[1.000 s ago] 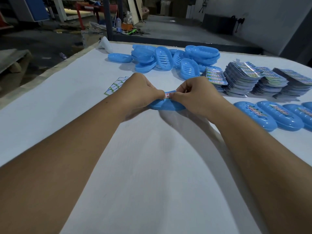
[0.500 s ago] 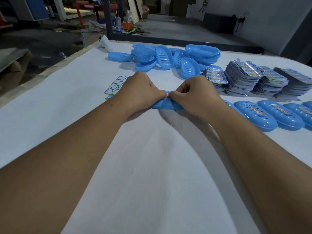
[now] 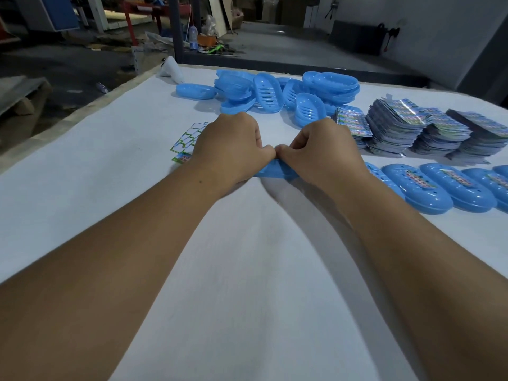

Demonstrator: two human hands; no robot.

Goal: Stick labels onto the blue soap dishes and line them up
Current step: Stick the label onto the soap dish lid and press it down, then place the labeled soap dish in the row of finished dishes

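Together, left hand (image 3: pixel 231 152), right hand (image 3: pixel 321 152) — gripping soap dish (image 3: pixel 275 171)

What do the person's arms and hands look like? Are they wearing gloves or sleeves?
No gloves and no sleeves show. The left hand and the right hand are bare, and both forearms are bare all the way to the bottom edge of the picture. No watch, ring, bracelet or bandage can be seen on them. The left forearm has a tiny dark dot near the wrist.
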